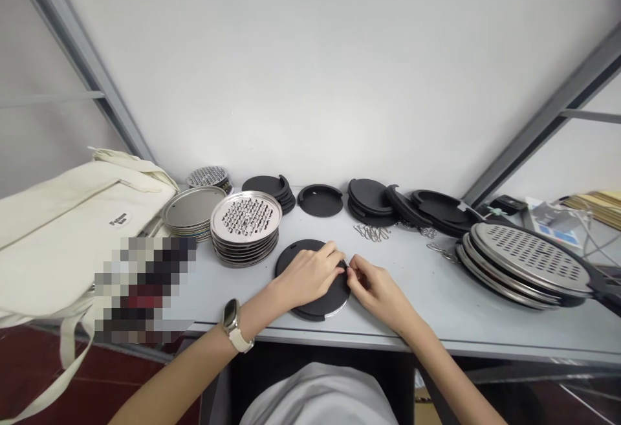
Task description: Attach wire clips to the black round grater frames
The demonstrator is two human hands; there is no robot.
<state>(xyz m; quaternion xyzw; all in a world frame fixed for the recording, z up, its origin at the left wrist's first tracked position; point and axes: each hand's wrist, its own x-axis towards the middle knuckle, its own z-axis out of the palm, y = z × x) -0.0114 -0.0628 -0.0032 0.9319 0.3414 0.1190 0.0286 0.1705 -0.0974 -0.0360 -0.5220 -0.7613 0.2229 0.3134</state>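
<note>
In front of me on the table lies a black round cover (pixel 295 260), with a thin shiny metal rim showing at its lower right. My left hand (pixel 315 270) rests across its top, fingers bent and closed near the right edge. Against that same edge, my right hand (pixel 371 283) is closed in a pinch, its fingertips almost meeting the left ones. A small shiny sliver shows between the two hands; the fingers hide what it is. To the left stands a stack of round metal grater discs (pixel 246 218).
Behind are stacks of black round covers (pixel 371 195) and a single black cover (pixel 320 200). Metal wire clips (pixel 372 232) lie before them. At right sits a stack of handled graters (pixel 528 257); at left, plain metal discs (pixel 194 207) and a cream bag (pixel 72 231).
</note>
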